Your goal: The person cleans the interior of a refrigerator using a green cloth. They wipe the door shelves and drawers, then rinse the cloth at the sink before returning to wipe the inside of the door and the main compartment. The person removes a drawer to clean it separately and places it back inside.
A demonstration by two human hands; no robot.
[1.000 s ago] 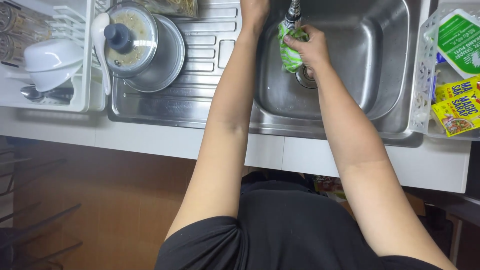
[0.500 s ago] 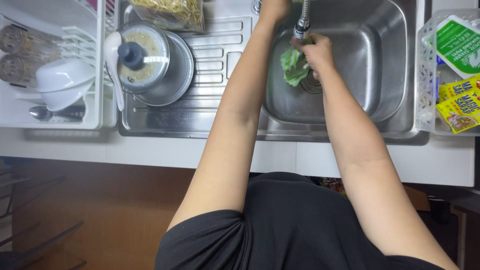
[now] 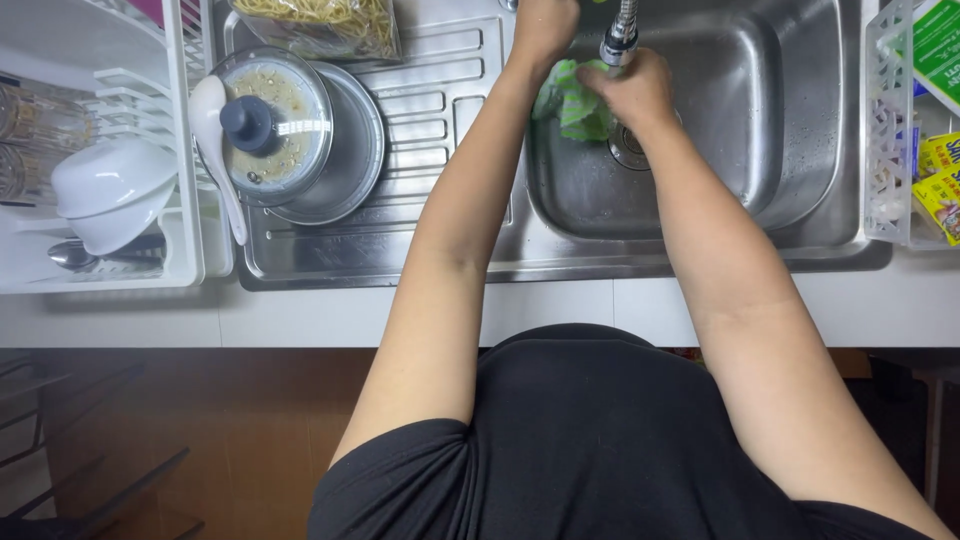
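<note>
Right hand (image 3: 638,92) clenched around green-white cloth (image 3: 572,100) over sink (image 3: 800,150) drain, under tap nozzle (image 3: 620,40). Left hand (image 3: 545,25) reaches top edge, likely on tap handle; grip unclear. Keep cloth low under stream, limit splashing.
</note>
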